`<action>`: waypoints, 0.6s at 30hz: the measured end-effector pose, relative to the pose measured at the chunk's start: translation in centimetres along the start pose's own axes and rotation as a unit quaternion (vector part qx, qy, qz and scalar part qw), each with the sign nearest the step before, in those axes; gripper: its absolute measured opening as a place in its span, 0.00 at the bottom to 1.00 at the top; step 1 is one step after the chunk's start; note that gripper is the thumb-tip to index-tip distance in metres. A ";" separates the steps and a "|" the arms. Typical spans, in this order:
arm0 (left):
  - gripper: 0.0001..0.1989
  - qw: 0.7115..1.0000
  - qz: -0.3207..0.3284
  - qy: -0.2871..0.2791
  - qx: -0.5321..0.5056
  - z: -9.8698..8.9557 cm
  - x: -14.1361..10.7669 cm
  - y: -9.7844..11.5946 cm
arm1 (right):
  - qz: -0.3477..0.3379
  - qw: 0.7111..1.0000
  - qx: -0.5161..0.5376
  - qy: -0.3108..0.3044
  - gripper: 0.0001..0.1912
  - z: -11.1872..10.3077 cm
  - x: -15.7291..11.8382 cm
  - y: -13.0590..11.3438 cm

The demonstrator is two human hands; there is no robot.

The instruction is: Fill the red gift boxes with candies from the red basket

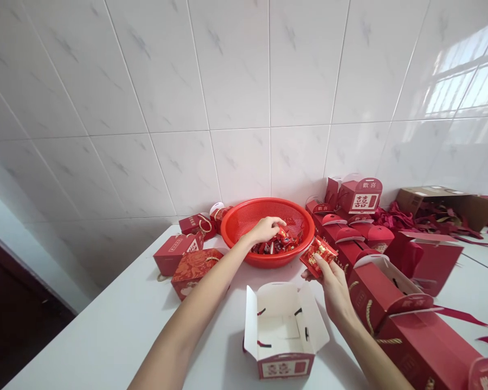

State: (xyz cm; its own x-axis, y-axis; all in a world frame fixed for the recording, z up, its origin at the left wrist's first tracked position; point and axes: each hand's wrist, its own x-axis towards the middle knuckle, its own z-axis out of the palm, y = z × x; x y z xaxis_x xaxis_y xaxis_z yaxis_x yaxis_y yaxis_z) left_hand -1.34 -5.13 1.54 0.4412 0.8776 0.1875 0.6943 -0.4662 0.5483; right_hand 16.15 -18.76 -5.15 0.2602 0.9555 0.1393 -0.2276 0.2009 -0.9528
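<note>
Your right hand (331,276) was closed on shiny red packets (319,255), right of the frame's centre, thumb on top and fingers beneath. Your left hand (267,228) was inside the red basket (228,230) at mid-frame, fingers curled over wrapped sweets (271,247); whether they pinched one, I could not tell from this angle. The packets looked light, their thin wrappers probably slick, and a hard squeeze might have crushed the contents; a gentle hold across the flat faces suited them best. The sweets seemed small and loose, easiest to take by the wrapper's edge. The open box (287,367) at lower centre looked like stiff, light card, likely to slide on the white table (117,330) if bumped; its side walls offered the steadiest hold.
</note>
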 end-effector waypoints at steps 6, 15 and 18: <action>0.15 0.996 0.001 0.075 -0.037 -0.5 -0.7 -0.5 | 0.004 1.000 0.010 0.002 0.23 0.0 -0.1 -0.2; 0.18 0.998 0.006 -0.050 0.045 -0.5 -0.9 -0.2 | 0.016 1.000 0.008 0.005 0.24 0.2 -0.4 -0.1; 0.16 0.975 -0.028 -0.204 0.079 0.3 0.2 0.0 | 0.015 1.000 0.005 0.002 0.23 0.0 -0.4 0.1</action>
State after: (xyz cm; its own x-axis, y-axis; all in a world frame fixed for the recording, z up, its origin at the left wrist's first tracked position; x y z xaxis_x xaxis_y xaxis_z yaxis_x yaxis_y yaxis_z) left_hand -1.13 -5.00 1.30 0.5669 0.7997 -0.1975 0.7887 -0.4577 0.4104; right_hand 15.96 -19.15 -5.35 0.2569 0.9603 0.1091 -0.2442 0.1737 -0.9540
